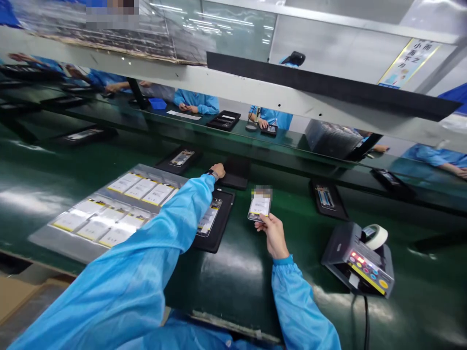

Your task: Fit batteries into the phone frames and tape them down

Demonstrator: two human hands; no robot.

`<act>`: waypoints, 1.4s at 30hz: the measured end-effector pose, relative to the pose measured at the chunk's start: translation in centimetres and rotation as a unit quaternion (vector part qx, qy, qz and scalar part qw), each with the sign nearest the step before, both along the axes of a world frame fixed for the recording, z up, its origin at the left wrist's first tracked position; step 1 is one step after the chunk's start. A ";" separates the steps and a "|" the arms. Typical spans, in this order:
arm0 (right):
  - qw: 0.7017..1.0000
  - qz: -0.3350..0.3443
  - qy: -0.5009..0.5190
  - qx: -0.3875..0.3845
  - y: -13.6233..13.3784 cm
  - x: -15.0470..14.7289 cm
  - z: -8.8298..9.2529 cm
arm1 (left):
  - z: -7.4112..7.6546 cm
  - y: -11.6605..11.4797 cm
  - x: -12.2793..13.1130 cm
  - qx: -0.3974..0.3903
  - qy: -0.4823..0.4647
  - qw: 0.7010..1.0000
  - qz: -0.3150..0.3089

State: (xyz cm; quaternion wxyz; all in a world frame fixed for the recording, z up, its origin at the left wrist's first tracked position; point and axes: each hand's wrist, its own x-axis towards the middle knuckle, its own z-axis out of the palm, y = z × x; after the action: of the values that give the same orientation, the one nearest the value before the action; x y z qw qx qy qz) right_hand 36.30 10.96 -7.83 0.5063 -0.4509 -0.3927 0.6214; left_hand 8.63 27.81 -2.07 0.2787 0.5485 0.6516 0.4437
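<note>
My left hand [218, 170] reaches far forward over the green belt and rests on the edge of a black tray [236, 173]; its fingers are mostly hidden behind the hand. Under my left sleeve lies another black tray [220, 221] with a phone part in it. My right hand [273, 234] is closed on a small white battery [259, 206] with a yellow stripe, held upright above the belt.
A grey tray [54, 240] with several white batteries lies at the left. A tape dispenser machine [359, 260] with coloured buttons stands at the right. More black trays [328, 198] ride the belt. Other workers in blue sit across the line [197, 102].
</note>
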 end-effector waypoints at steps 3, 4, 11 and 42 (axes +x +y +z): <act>0.999 -0.031 -0.002 0.045 0.4 1.3 1.2 | -0.1 -0.7 3.4 -0.092 0.100 0.991 0.006; 0.998 -0.042 -0.007 0.055 0.4 1.8 1.6 | -0.3 -1.7 5.0 -0.106 0.122 0.987 -0.002; 0.992 -0.068 -0.104 0.006 -4.1 7.0 1.1 | -4.4 -16.7 15.0 -0.144 0.240 0.960 -0.018; 0.890 -0.051 -0.348 0.289 -13.3 5.0 1.4 | -5.1 -23.9 13.9 -0.015 -0.341 0.895 -0.287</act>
State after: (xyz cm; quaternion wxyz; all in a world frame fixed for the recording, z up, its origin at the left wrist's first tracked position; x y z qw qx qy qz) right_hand 41.34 -2.37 -6.39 0.4765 -0.4911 -0.6824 0.2571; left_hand 22.51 3.95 -7.15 0.6072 0.5225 0.3379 0.4941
